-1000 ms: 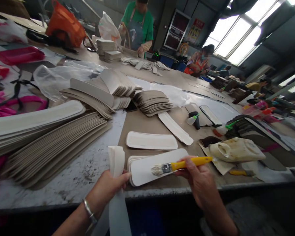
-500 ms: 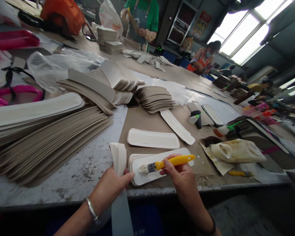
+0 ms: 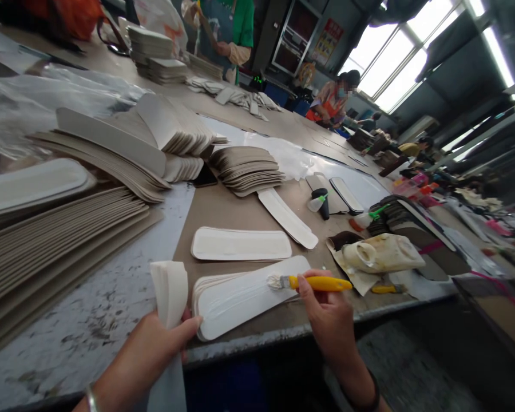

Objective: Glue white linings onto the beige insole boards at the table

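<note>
My right hand (image 3: 326, 315) grips a yellow-handled brush (image 3: 313, 282); its white, glue-laden bristles rest on the right part of a white elongated piece (image 3: 240, 297). That piece tops a small stack at the table's near edge. My left hand (image 3: 154, 352) is closed on a bundle of white fabric strips (image 3: 169, 297) that hangs over the edge, and its thumb presses the left end of the white piece. A second white piece (image 3: 240, 245) lies just behind.
Large fanned stacks of grey card pieces (image 3: 68, 229) fill the left. A stained glue jug (image 3: 381, 253) lies right of the brush, with a small bottle (image 3: 324, 203) and dark pieces (image 3: 395, 214) behind. A person in green (image 3: 229, 28) and a seated person (image 3: 335, 97) work at the far end.
The brush swept left along the white piece, then back right to its far part, leaving wet streaks. The view has shifted right.
</note>
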Demonstrator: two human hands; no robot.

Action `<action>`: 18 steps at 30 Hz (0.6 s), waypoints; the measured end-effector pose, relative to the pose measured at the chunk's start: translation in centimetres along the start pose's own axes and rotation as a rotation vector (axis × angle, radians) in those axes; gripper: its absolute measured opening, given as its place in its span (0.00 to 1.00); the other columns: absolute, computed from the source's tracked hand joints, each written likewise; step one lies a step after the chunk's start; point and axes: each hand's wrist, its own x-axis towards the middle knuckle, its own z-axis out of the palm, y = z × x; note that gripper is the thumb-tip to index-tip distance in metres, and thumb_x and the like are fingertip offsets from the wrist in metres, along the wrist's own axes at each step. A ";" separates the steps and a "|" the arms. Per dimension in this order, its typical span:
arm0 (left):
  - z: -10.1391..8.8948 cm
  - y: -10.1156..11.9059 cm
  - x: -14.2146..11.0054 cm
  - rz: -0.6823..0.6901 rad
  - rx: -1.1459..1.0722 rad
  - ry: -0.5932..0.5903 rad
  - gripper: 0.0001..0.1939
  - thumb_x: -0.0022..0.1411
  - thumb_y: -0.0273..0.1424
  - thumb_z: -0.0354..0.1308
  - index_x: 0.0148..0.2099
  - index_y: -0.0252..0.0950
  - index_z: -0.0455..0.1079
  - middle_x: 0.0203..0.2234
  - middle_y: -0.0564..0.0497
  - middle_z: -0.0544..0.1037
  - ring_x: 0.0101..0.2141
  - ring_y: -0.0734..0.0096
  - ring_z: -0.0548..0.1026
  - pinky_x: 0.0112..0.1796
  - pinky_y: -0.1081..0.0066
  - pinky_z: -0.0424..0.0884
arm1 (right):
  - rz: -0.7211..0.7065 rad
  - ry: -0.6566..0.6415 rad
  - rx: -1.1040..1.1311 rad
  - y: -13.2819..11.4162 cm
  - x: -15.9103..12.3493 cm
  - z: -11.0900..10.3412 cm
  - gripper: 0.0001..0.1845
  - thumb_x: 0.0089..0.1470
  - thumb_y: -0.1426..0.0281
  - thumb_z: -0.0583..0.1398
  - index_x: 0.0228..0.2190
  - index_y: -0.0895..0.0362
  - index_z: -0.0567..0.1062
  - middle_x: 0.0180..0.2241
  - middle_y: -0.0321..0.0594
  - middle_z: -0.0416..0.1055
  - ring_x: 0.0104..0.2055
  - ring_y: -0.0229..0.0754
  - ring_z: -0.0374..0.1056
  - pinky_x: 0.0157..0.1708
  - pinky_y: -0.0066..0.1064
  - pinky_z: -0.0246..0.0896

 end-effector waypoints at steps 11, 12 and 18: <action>0.4 -0.2 -0.2 0.001 0.002 0.093 0.20 0.39 0.52 0.57 0.20 0.40 0.66 0.08 0.52 0.69 0.19 0.60 0.68 0.30 0.64 0.60 | -0.540 0.154 -0.415 1.1 1.4 -3.3 0.03 0.57 0.75 0.56 0.34 0.57 0.70 0.30 0.41 0.71 0.34 0.40 0.70 0.37 0.33 0.68; 0.5 -0.1 -0.2 0.000 -0.001 0.099 0.19 0.39 0.52 0.57 0.19 0.40 0.66 0.08 0.53 0.69 0.19 0.61 0.67 0.30 0.64 0.60 | -0.556 0.128 -0.405 0.9 0.8 -2.9 0.04 0.57 0.76 0.56 0.35 0.57 0.70 0.31 0.41 0.71 0.35 0.41 0.69 0.37 0.33 0.68; 0.4 -0.3 -0.4 0.045 -0.036 0.173 0.20 0.38 0.51 0.57 0.25 0.39 0.68 0.08 0.56 0.66 0.17 0.64 0.66 0.28 0.66 0.61 | -0.513 -0.134 0.011 -2.2 -3.3 0.0 0.11 0.56 0.80 0.55 0.39 0.55 0.67 0.32 0.38 0.69 0.35 0.37 0.68 0.37 0.28 0.67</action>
